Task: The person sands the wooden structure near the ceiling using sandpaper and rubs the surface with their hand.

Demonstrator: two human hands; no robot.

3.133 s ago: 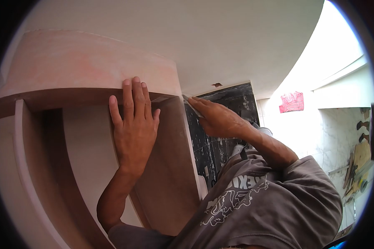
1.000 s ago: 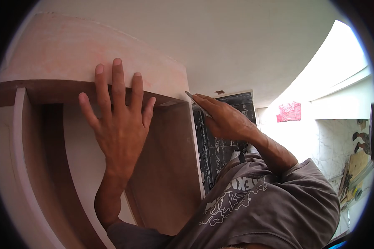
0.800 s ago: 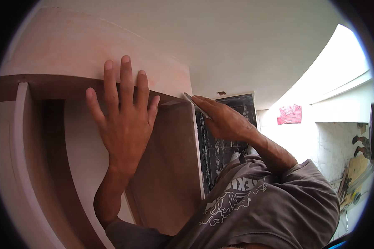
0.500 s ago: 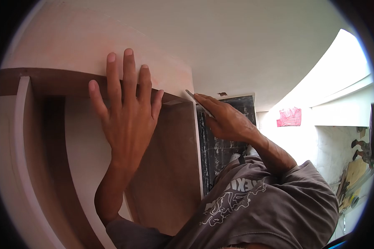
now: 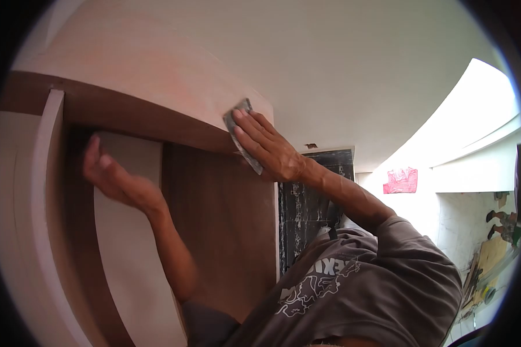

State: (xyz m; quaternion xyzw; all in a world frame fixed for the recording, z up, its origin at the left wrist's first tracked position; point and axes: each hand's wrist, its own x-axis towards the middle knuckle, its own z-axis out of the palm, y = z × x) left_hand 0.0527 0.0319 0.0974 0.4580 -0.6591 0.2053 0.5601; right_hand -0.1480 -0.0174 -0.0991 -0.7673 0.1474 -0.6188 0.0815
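My right hand point(image 5: 272, 147) presses a thin grey piece of sandpaper point(image 5: 233, 124) against the front edge of a pinkish-white panel point(image 5: 173, 75), near its right corner. The fingers lie over the sandpaper, whose ends stick out above and below them. My left hand point(image 5: 118, 176) is off the panel, in front of the brown-walled cabinet opening point(image 5: 226, 214). It holds nothing that I can see; its fingers are apart and a little blurred.
A pale upright divider point(image 5: 49, 127) stands on the left of the cabinet. Dark, white-streaked floor tiles point(image 5: 315, 202) lie beyond its right side. A pink cloth point(image 5: 400, 180) is farther right. Wooden boards point(image 5: 486, 263) and part of another person point(image 5: 503, 225) show at the far right.
My left hand has left the panel and dropped to the left in front of the opening. My right hand has moved left from the corner, turning the sandpaper across the panel's edge.
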